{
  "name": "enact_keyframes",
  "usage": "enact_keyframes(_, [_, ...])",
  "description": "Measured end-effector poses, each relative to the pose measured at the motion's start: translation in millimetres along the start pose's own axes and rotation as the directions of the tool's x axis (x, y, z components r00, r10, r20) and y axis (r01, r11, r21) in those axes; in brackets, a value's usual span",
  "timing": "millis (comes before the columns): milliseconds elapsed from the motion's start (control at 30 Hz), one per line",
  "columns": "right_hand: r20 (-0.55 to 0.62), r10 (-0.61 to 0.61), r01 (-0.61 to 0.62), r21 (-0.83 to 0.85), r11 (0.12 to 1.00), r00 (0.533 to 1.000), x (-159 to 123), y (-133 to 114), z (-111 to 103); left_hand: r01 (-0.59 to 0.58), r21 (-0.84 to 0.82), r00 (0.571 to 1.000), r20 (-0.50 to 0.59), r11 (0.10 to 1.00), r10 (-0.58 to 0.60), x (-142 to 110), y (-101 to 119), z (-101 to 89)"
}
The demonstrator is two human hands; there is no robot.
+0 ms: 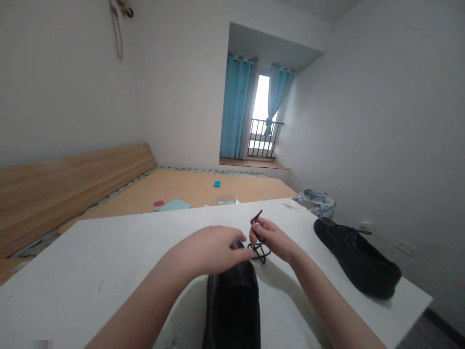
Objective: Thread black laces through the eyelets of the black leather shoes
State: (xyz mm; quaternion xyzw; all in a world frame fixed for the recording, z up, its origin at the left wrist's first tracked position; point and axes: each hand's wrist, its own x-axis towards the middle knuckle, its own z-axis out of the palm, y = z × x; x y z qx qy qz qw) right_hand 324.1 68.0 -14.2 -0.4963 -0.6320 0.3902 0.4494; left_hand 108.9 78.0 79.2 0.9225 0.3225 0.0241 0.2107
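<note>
A black shoe stands on the white table right in front of me, its opening toward me. Over its far part lies my left hand, fingers and thumb curled round the upper. Just to the right, my right hand pinches a black shoelace, with one end sticking up above the fingers. The rest of that lace hangs in loose loops beside the shoe. My left thumb tip is close to the loops; whether it touches them I cannot tell. The front of the shoe is hidden behind my left hand.
Another black shoe, with its lace in place, rests near the right edge of the white table. Behind the table is a tan bed surface with a light-blue sheet on it. A bag stands by the right wall.
</note>
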Motion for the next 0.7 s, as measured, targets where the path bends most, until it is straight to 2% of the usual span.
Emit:
enact_keyframes(67, [0.006,-0.027,0.026,0.110,0.994,1.000,0,-5,11,0.041,-0.112,0.981,-0.182,0.993,-0.061,13,-9,3.5])
enact_keyframes(100, [0.014,-0.033,0.030,0.155,0.988,0.999,0,-6,16,0.023,-0.175,0.968,-0.244,0.984,-0.066,20,-14,6.7])
enact_keyframes(167, [0.032,-0.030,0.022,0.228,0.973,0.999,0,-7,23,-0.045,-0.366,0.960,-0.274,0.930,-0.062,33,-20,13.9])
enact_keyframes(300, [0.044,0.009,-0.025,0.369,0.929,0.999,1,-4,23,-0.090,-0.610,0.932,-0.330,0.787,-0.149,48,-26,20.8])
enact_keyframes(367, [0.034,0.029,-0.041,0.451,0.892,0.999,1,-1,18,-0.138,-0.752,0.920,-0.339,0.644,-0.198,50,-27,16.9])
enact_keyframes(467, [-0.019,0.049,-0.030,0.565,0.825,0.999,4,6,8,-0.247,-0.902,0.883,-0.360,0.354,-0.301,47,-32,3.2])
enact_keyframes(567, [-0.109,0.070,0.016,0.643,0.766,0.992,6,12,-7,-0.398,-0.910,0.793,-0.406,0.119,-0.453,39,-42,-14.2])
enact_keyframes(633, [-0.153,0.080,0.044,0.669,0.742,0.985,6,15,-19,-0.493,-0.869,0.715,-0.434,0.045,-0.548,32,-51,-25.1])
enact_keyframes(700, [-0.187,0.085,0.066,0.679,0.731,0.979,5,17,-33,-0.563,-0.826,0.636,-0.461,0.036,-0.619,24,-62,-35.4])
